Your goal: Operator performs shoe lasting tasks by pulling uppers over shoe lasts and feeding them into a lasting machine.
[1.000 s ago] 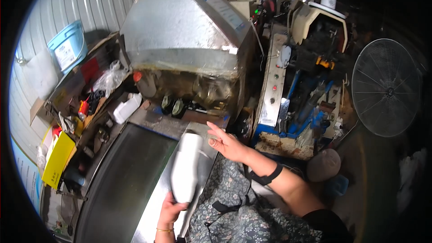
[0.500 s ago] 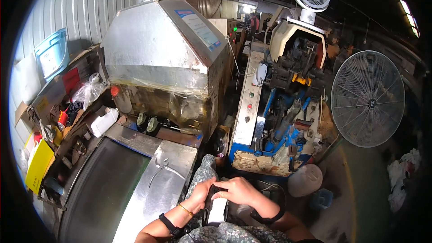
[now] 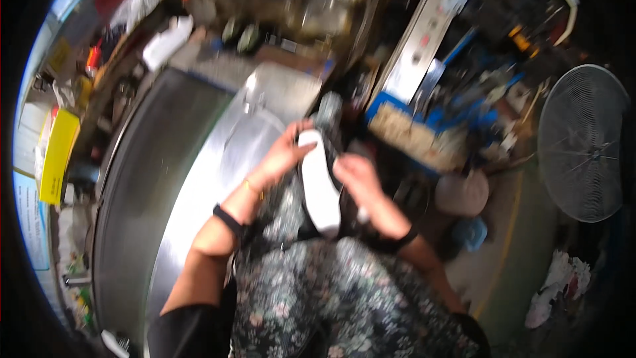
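Observation:
Over my lap is a dark shoe upper (image 3: 334, 146) with a white, sole-shaped bottom (image 3: 320, 185) facing up; most of the dark part is hidden beneath. My left hand (image 3: 289, 152) grips it near its far end, thumb lying on the white surface. At the right edge, the curled fingers of my right hand (image 3: 356, 176) pinch the dark material, though motion blurs the fingertips. A floral apron (image 3: 298, 285) covers my lap under the piece.
At left, a dark conveyor belt (image 3: 159, 159) runs beside a shiny metal plate (image 3: 199, 205). A blue-framed machine (image 3: 424, 126) stands ahead right. Nearby are a whitish plastic jug (image 3: 462, 192), a light-blue container (image 3: 469, 233) and a large floor fan (image 3: 583, 146). A yellow box (image 3: 59, 156) sits far left.
The view has tilted down toward my lap. The shoe upper's white bottom now shows at full length, and my hands have moved apart to opposite sides of it.

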`<act>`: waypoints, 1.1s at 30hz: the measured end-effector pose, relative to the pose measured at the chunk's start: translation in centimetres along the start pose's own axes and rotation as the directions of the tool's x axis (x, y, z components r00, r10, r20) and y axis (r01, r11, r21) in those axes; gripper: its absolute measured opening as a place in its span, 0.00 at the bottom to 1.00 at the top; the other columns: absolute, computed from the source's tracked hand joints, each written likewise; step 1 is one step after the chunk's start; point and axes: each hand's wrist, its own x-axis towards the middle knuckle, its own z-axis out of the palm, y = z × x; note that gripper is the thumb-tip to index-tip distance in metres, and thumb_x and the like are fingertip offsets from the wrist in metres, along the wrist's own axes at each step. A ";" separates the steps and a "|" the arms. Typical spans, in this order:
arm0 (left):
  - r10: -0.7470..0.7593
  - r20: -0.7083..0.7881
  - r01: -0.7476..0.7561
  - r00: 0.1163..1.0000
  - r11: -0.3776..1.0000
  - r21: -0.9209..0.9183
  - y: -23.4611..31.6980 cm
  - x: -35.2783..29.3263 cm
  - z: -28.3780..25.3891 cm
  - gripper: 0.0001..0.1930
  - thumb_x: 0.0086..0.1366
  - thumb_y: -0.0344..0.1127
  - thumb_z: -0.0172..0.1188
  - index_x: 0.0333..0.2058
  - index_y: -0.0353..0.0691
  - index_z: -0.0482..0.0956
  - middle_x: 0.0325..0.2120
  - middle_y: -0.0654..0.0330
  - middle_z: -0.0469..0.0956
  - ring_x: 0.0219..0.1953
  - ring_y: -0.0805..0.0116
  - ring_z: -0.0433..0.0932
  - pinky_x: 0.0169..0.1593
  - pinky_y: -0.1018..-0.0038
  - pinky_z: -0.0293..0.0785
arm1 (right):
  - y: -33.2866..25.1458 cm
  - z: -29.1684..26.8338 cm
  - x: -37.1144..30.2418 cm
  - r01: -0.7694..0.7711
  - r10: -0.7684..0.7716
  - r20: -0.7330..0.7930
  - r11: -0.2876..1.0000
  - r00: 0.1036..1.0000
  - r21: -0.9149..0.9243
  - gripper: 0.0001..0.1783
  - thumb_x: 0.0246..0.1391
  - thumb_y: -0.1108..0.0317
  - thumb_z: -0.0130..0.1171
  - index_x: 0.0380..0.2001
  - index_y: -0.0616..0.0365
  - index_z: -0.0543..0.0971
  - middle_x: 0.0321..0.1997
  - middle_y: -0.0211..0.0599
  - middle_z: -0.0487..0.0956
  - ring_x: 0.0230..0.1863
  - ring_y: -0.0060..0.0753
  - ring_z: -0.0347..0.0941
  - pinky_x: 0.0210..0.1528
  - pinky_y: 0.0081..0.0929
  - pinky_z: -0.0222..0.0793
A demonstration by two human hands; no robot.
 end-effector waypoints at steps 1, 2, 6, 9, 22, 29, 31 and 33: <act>0.018 -0.020 -0.018 1.000 1.000 0.005 -0.6 -0.3 -0.7 0.23 0.63 0.30 0.62 0.56 0.40 0.67 0.42 0.65 0.75 0.43 0.76 0.73 0.48 0.78 0.71 | 0.5 -0.2 0.1 -0.256 0.234 0.116 0.936 0.965 0.241 0.23 0.64 0.50 0.52 0.29 0.62 0.79 0.27 0.24 0.77 0.30 0.19 0.70 0.32 0.24 0.66; 0.049 -0.036 -0.049 0.998 0.999 0.015 -1.5 -0.7 -0.5 0.21 0.63 0.28 0.61 0.54 0.40 0.68 0.40 0.66 0.75 0.42 0.77 0.73 0.46 0.79 0.71 | 2.8 -0.1 0.6 -0.486 0.494 0.147 0.680 0.857 0.549 0.36 0.66 0.39 0.40 0.39 0.67 0.79 0.38 0.29 0.80 0.40 0.22 0.73 0.44 0.29 0.68; -0.042 -0.065 0.034 0.997 0.993 -0.116 -3.9 -1.0 -0.3 0.21 0.63 0.27 0.61 0.54 0.40 0.68 0.39 0.66 0.74 0.40 0.77 0.72 0.45 0.80 0.70 | 1.9 4.2 -0.9 -0.622 0.622 0.020 0.781 0.783 0.053 0.43 0.66 0.35 0.28 0.49 0.66 0.76 0.47 0.43 0.80 0.50 0.36 0.73 0.54 0.31 0.66; -0.002 -0.077 0.004 0.997 1.000 0.019 -4.8 -0.9 -0.9 0.21 0.63 0.29 0.62 0.53 0.38 0.68 0.38 0.63 0.75 0.40 0.75 0.73 0.46 0.77 0.71 | 2.3 4.5 -0.7 -0.474 0.499 0.016 0.833 0.867 -0.284 0.37 0.69 0.43 0.27 0.48 0.66 0.75 0.39 0.54 0.81 0.45 0.49 0.78 0.49 0.39 0.70; -0.042 0.054 0.043 0.998 0.999 -0.017 -4.4 -0.2 -1.0 0.23 0.65 0.33 0.60 0.57 0.38 0.67 0.46 0.62 0.75 0.47 0.74 0.72 0.53 0.75 0.69 | 3.8 4.7 -4.5 -0.122 0.134 0.105 0.986 0.985 -0.117 0.36 0.69 0.58 0.41 0.72 0.57 0.41 0.70 0.57 0.56 0.72 0.44 0.52 0.70 0.30 0.48; 0.057 -0.480 0.244 0.876 0.804 0.542 -3.3 -4.2 -0.7 0.27 0.74 0.51 0.37 0.45 0.32 0.78 0.42 0.39 0.79 0.48 0.47 0.78 0.55 0.61 0.71 | 0.4 8.2 -1.4 -0.209 0.226 0.056 0.952 0.972 -0.224 0.42 0.67 0.56 0.43 0.70 0.61 0.34 0.68 0.68 0.57 0.67 0.56 0.60 0.65 0.37 0.58; 0.178 -0.317 0.289 0.931 0.168 0.942 -1.4 -4.4 -0.5 0.26 0.73 0.49 0.39 0.30 0.33 0.78 0.26 0.42 0.80 0.32 0.43 0.80 0.40 0.56 0.76 | 1.4 9.5 -1.4 -0.194 0.204 -0.006 0.920 0.979 -0.342 0.42 0.66 0.57 0.43 0.70 0.62 0.34 0.67 0.72 0.55 0.66 0.66 0.58 0.65 0.42 0.57; 0.180 -0.242 0.210 0.954 0.180 0.961 -0.9 -3.4 -2.0 0.23 0.72 0.49 0.40 0.32 0.33 0.73 0.23 0.44 0.79 0.28 0.38 0.78 0.34 0.52 0.74 | 1.9 10.4 -0.6 -0.190 0.184 -0.047 0.947 0.982 -0.259 0.41 0.66 0.58 0.44 0.70 0.61 0.35 0.66 0.72 0.57 0.66 0.64 0.60 0.64 0.43 0.59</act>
